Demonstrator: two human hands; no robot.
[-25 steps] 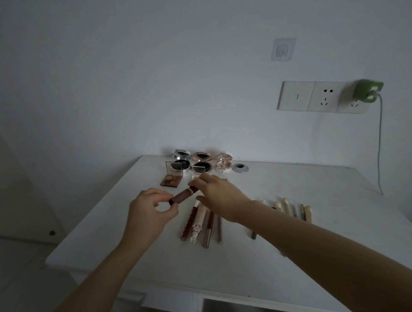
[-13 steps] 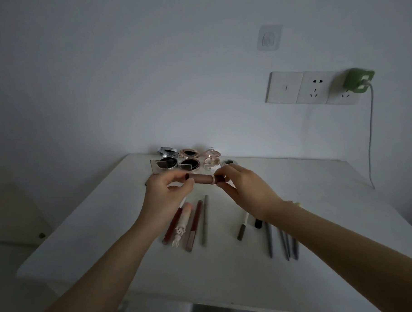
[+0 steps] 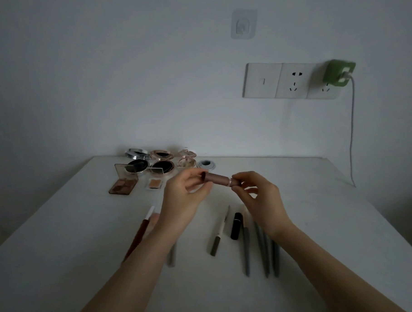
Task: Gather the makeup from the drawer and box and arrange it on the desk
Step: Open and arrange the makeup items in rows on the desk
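Hands (image 3: 183, 199) (image 3: 261, 198) on lipstick (image 3: 217, 177) above pencils (image 3: 261, 247)

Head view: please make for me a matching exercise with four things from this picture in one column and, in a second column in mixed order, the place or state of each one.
Things:
1. brown tube
2. green charger
3. black tube
4. eyeshadow palette

Places or states:
A. lying flat on the desk, near the right wrist
B. held above the desk, between the left hand and the right hand
C. open, at the back left of the desk
D. plugged into the wall socket

Pairs: 1-B, 2-D, 3-A, 4-C
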